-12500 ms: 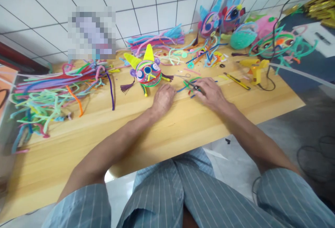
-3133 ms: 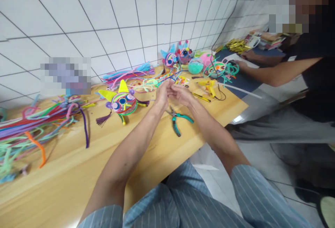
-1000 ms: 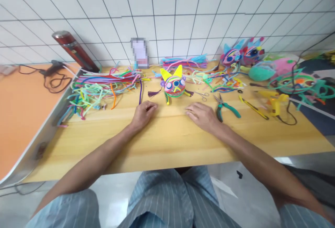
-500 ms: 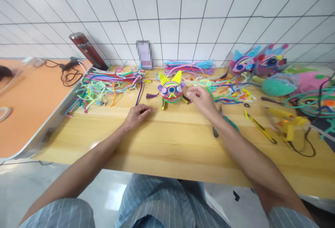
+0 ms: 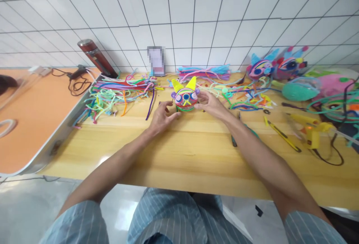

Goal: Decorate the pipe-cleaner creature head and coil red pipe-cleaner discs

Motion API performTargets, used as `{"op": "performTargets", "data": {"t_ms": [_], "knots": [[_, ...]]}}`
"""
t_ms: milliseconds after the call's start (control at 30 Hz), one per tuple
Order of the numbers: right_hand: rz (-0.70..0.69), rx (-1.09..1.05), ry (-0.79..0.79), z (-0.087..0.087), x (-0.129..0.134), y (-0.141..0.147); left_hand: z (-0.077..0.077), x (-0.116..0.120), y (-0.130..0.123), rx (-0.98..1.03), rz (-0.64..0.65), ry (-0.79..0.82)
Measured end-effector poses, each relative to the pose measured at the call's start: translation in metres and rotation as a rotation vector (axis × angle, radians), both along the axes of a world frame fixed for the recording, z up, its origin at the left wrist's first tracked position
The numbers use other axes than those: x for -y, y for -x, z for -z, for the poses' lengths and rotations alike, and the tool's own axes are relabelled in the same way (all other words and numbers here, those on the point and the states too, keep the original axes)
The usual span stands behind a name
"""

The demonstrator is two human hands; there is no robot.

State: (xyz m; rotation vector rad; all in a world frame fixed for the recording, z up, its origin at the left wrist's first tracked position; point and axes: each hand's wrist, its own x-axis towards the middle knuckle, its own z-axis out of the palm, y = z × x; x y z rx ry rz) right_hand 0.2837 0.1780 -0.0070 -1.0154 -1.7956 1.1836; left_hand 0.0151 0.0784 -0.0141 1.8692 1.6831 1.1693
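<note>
A colourful craft figure [image 5: 186, 96] with yellow pointed ears, round button-like eyes and purple side knobs stands upright on the wooden table. My right hand [image 5: 211, 104] is at its right side, thumb at the front edge and fingers curved round the side. At the lower left, my left hand [image 5: 164, 117] has its thumb and curved fingers apart, the thumb tip close to the figure's base. Whether that thumb touches it I cannot tell. The side tassels are mostly hidden by my hands. A dark purple pipe cleaner [image 5: 150, 104] lies left of my left hand.
Pipe cleaners [image 5: 112, 96] are heaped at left, with another bundle [image 5: 204, 72] by the wall. A phone [image 5: 156, 61] and a red-brown flask [image 5: 97, 57] stand behind. Pliers [image 5: 234, 140], a yellow utility knife [image 5: 283, 135], a glue gun [image 5: 311, 130] and finished figures [image 5: 260, 66] are at right.
My left hand has moved right and forward to the figure's side, its fingers spreading. My right hand has closed in on the figure's right side. The view has shifted slightly.
</note>
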Motion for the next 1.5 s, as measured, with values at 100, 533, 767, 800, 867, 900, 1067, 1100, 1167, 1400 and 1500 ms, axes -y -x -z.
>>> {"op": "performTargets", "data": {"t_ms": [100,533,767,800,867,900,1067,1100,1167,1400,1500], "knots": [[-0.039,-0.010,0.029,0.008,0.001,0.004,0.004,-0.014,-0.011,-0.038,0.010,0.091],[0.244,0.109,-0.117,0.025,0.024,0.016,0.032,-0.038,-0.009,-0.027,0.069,-0.032],[0.238,0.101,-0.095,0.027,0.026,0.014,0.033,-0.039,-0.011,-0.016,0.088,-0.034],[0.237,0.098,-0.094,0.027,0.026,0.013,0.032,-0.039,-0.011,-0.024,0.091,-0.043],[0.228,0.088,-0.091,0.028,0.026,0.013,0.031,-0.038,-0.011,-0.042,0.094,-0.059],[0.223,0.083,-0.091,0.029,0.026,0.013,0.031,-0.038,-0.011,-0.050,0.094,-0.064],[0.227,0.093,-0.084,0.029,0.028,0.011,0.031,-0.037,-0.010,-0.062,0.109,-0.058],[0.226,0.100,-0.082,0.028,0.028,0.011,0.031,-0.038,-0.009,-0.063,0.113,-0.056],[0.214,0.111,-0.076,0.026,0.029,0.011,0.031,-0.038,-0.008,-0.066,0.112,-0.048],[0.217,0.090,-0.069,0.025,0.031,0.012,0.027,-0.037,-0.010,-0.023,0.095,0.003],[0.212,0.095,-0.094,0.026,0.031,0.013,0.026,-0.037,-0.011,-0.023,0.107,0.012]]}}
